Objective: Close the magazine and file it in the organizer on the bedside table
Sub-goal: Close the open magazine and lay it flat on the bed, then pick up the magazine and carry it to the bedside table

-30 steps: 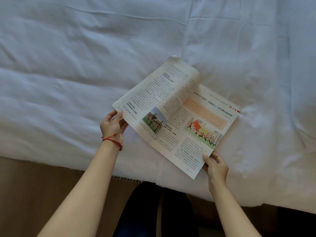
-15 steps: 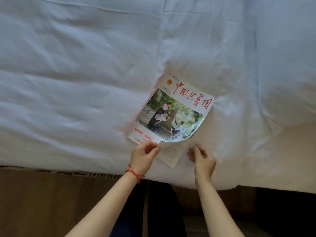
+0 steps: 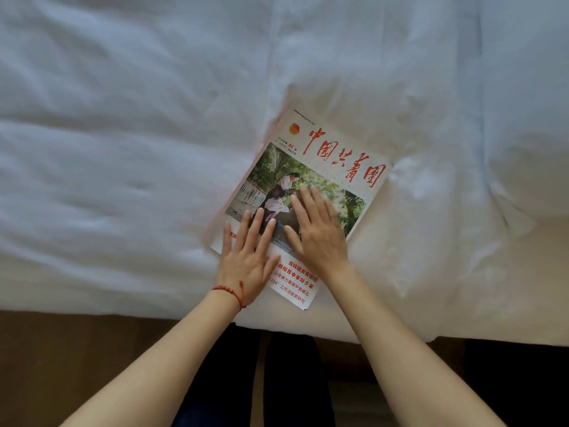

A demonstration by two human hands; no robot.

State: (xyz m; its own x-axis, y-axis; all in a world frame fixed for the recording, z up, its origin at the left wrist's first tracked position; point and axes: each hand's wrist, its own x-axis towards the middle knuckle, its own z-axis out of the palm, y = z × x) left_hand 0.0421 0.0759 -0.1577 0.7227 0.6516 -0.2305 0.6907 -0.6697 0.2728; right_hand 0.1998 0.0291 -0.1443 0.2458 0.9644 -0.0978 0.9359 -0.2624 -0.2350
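The magazine (image 3: 335,155) lies closed on the white bed cover, front cover up, with red lettering and a photo, turned slightly clockwise. My left hand (image 3: 246,257), with a red string on its wrist, rests flat on the cover's lower left part, fingers spread. My right hand (image 3: 317,229) lies flat on the photo in the middle of the cover, fingers spread. Both palms press down on the magazine and neither grips it. The organizer and the bedside table are not in view.
The rumpled white bed cover (image 3: 123,149) fills most of the view. Its near edge (image 3: 92,312) runs across the lower part, with brown floor (image 3: 61,365) below. My dark-clad legs (image 3: 261,380) stand against the bed edge.
The magazine went from open to closed, cover up. My hands moved from its lower corners onto the cover and now lie flat on it.
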